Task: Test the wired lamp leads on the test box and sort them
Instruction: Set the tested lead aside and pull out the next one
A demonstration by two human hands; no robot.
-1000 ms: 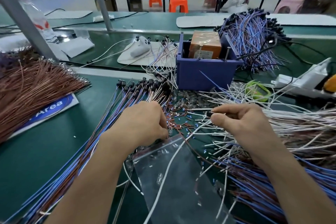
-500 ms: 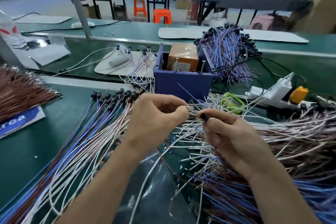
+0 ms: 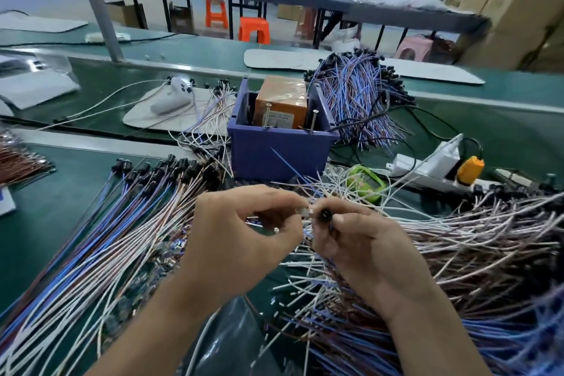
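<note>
Pinching one black lead socket (image 3: 324,214), right hand grip (image 3: 366,249) meets left hand grip (image 3: 241,232) pinching one small clear piece (image 3: 304,211), over two lead piles (image 3: 122,238) (image 3: 476,238) on the table (image 3: 45,223), near one blue test box (image 3: 274,156).

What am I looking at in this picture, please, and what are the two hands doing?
There is no machine here: a camera on a person's head looks down at their own hands. The left hand pinches a small clear part close to the black lamp holder that the right hand grips. On the green table wired leads fan out on both sides. Behind stands a blue box with an orange block and two metal pins, likely the test box.
</note>
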